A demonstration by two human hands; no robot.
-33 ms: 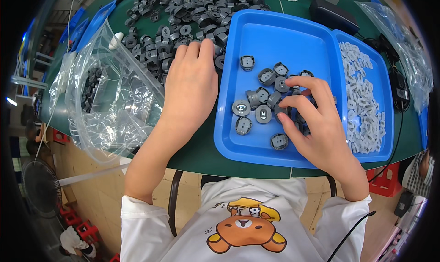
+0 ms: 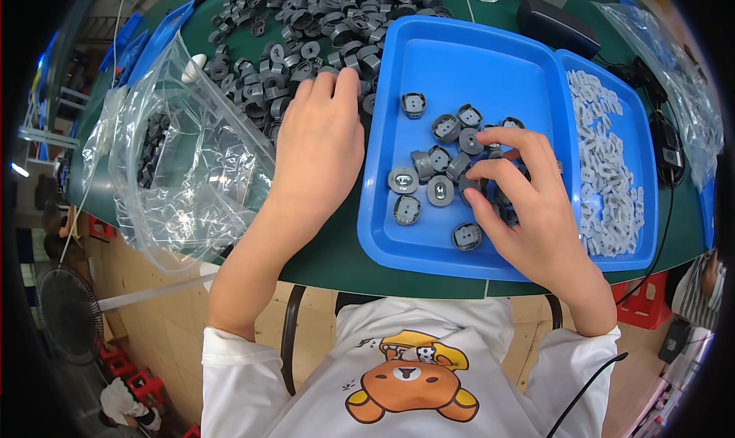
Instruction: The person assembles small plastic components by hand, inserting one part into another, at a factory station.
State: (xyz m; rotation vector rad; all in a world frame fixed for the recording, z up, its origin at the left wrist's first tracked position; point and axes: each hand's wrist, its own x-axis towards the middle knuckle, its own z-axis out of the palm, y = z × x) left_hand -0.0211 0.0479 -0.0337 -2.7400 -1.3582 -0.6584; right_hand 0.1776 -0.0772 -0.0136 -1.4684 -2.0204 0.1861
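At the near edge of a heap of dark grey plastic rings (image 2: 337, 24), my left hand (image 2: 320, 143) is closed, knuckles up. Its fingers are bent down together and their tips are hidden, so what they hold, if anything, does not show. Over the large blue tray (image 2: 475, 51), my right hand (image 2: 536, 220) is open, with thumb and fingers spread and curved above a cluster of grey caps. A grey cap (image 2: 469, 141) sits by the index fingertip. Several other caps lie to the left, among them an oval one (image 2: 440, 191) and one with a pale insert (image 2: 406, 209).
A second blue tray (image 2: 649, 223), right of the first, holds many small whitish pieces (image 2: 609, 170). Clear plastic bags lie at the left (image 2: 184, 170) and far right (image 2: 674, 70). A black device (image 2: 557, 26) stands behind the trays, and a black cable runs down the right side.
My left hand has shifted very slightly toward me at the edge of the heap. The right hand and the caps in the tray look the same.
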